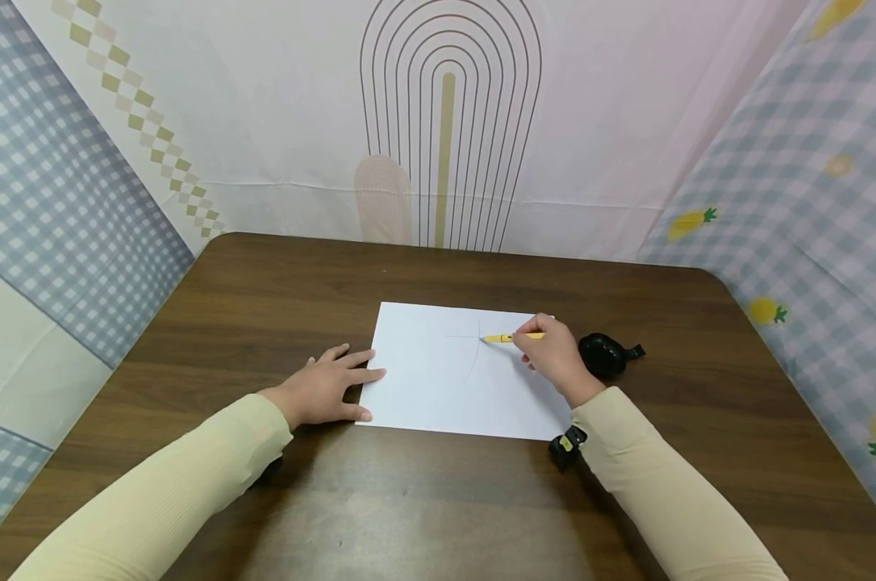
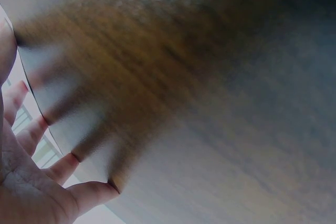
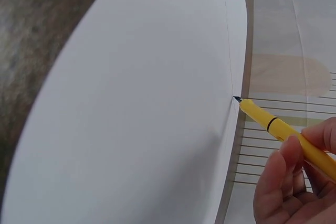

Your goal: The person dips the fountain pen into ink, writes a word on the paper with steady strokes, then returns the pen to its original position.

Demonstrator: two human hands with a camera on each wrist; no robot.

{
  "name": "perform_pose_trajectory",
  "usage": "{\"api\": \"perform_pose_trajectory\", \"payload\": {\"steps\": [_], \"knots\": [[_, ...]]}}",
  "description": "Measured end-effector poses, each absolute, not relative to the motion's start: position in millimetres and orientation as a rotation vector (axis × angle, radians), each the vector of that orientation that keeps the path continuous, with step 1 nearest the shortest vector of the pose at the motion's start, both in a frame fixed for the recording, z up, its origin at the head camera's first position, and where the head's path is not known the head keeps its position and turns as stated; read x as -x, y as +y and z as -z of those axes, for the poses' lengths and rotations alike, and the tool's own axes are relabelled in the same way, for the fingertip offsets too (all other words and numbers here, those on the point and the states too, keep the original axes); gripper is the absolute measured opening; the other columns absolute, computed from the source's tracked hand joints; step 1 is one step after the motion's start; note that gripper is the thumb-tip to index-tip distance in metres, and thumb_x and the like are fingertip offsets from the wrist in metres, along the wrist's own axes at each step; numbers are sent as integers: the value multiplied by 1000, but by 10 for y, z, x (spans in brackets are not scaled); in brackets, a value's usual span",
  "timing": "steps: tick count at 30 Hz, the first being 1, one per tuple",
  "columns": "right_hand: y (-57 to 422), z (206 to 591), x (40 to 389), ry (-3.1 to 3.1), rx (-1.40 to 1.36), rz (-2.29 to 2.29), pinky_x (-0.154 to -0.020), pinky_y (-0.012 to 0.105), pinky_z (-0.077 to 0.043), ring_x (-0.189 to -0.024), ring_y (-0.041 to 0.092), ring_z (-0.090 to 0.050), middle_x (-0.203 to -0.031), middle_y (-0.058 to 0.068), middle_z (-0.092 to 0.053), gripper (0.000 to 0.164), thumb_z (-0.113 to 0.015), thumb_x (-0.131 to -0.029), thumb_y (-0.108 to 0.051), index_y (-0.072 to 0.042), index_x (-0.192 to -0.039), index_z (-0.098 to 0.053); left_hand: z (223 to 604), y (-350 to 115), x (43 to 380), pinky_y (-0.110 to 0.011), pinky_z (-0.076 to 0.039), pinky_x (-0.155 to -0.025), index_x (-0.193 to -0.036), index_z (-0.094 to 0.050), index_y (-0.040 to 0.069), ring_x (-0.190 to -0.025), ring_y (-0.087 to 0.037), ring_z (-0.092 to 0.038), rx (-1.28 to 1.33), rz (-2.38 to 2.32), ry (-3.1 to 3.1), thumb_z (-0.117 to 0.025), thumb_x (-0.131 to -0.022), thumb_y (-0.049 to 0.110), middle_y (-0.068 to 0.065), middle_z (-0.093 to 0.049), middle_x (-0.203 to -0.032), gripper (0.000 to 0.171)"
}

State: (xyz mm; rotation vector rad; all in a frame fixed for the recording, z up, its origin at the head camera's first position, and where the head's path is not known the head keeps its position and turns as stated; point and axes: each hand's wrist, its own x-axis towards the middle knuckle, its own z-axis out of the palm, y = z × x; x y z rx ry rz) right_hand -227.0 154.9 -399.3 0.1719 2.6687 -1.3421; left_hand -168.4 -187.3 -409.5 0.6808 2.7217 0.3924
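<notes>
A white sheet of paper (image 1: 423, 387) lies on the brown wooden table. Thin dark strokes cross near its upper right part: a short level line and a longer line that curves down to the left. My right hand (image 1: 554, 355) pinches a yellow fountain pen (image 3: 289, 135) between thumb and fingers. Its dark nib touches the paper close to where the strokes cross. My left hand (image 1: 325, 387) lies with fingers spread at the paper's left edge, some fingertips on the sheet. In the left wrist view its fingers (image 2: 94, 192) are straight.
Just right of my right hand sits a black rounded object (image 1: 602, 356) with a short strap. A small black device (image 1: 567, 446) is at my right wrist. The wooden table (image 1: 423, 508) ends at a patterned white cloth (image 1: 285, 121) behind; blue checked cloth (image 1: 808, 218) hangs at the right.
</notes>
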Motion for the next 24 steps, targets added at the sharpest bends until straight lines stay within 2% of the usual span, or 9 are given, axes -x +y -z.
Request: {"api": "perform_pose_trajectory", "payload": {"steps": [9, 16, 24], "knots": [[1552, 3988, 2278, 2698, -132, 1289, -61, 25, -47, -71, 21, -56, -107, 15, -60, 14, -58, -95, -17, -5, -102, -60, 4081, -1869, 1680, -76, -23, -98, -146, -46, 23, -142, -47, -18, -680, -383, 2723, -70, -86, 45, -9, -28, -157, 68], [1555, 3986, 2270, 2704, -131, 1263, -59, 25, -46, -68, 20, -55, -106, 15, -60, 13, -57, -94, -16, -5, -100, -59, 4087, -1865, 1694, -76, -22, -98, -146, -46, 24, -142, -47, -18, -677, -383, 2720, -70, -86, 46, -8, -28, -157, 68], [1576, 3945, 2218, 2707, -128, 1245, -57, 26, -43, -65, 19, -54, -95, 14, -62, 11, -57, -93, -14, -4, -97, -59, 4101, -1868, 1698, -76, -22, -98, -146, -46, 24, -142, -47, -18, -672, -384, 2722, -70, -85, 46, -8, -28, -157, 68]]}}
